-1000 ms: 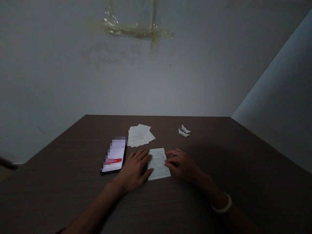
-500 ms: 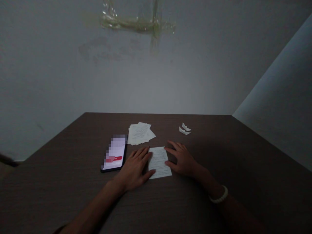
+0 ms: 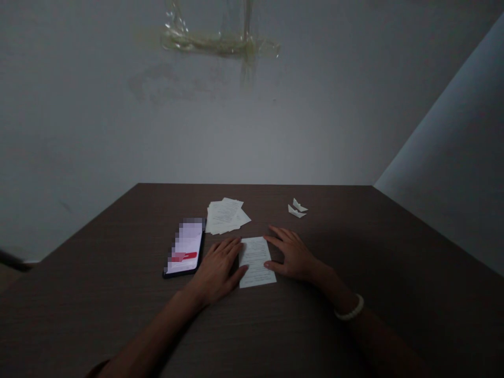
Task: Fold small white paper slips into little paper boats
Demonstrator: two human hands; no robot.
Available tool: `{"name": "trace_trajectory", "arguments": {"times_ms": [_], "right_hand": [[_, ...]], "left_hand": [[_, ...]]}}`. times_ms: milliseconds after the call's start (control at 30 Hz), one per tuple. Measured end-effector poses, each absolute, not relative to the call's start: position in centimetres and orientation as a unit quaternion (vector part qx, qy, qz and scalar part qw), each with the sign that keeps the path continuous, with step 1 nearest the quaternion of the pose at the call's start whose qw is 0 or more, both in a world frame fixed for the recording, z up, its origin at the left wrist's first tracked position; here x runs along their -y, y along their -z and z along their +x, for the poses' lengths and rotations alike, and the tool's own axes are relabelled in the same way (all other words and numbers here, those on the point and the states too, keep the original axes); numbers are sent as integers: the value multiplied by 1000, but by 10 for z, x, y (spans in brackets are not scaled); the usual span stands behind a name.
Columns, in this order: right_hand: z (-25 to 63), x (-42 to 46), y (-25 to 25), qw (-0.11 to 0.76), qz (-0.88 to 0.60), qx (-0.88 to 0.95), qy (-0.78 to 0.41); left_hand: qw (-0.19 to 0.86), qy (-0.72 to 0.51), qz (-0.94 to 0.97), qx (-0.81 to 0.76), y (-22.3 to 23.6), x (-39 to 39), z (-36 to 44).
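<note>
On the surface (image 3: 252, 331), the printed sheet (image 3: 255, 265) lies between my left grip (image 3: 218, 273) and right grip (image 3: 293, 257), its long axis pointing away from me; both, fingers apart, touch its side edges.

bright-screened phone (image 3: 189, 241), tape (image 3: 214, 47) on wall (image 3: 323, 115)

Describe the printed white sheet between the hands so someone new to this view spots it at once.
Look to the middle of the dark brown table. Between the bare left hand and bare right hand lies a white rectangular sheet of printed paper. Unlike the overlapping pile of white printed papers and two small folded white paper boats farther back, it lies flat and alone.
</note>
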State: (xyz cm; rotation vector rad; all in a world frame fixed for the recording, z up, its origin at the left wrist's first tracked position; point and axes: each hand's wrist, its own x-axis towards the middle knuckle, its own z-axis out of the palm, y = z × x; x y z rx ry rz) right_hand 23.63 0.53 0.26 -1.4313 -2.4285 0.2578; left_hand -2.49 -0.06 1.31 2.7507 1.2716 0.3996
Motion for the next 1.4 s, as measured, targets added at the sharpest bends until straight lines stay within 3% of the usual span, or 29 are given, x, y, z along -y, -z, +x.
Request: {"name": "trace_trajectory", "arguments": {"times_ms": [733,1133,1400], "right_hand": [[238,-8,1,188,-481,850,-102],[234,-14,4,327,-460,815,-134],[232,-16,7,358,-444,808,-145]], "left_hand": [[58,-170,905,-386,-14,4,-24],[59,-172,905,-385,-14,4,-24],[34,-209,904,-372,-9,3,-25]]}}
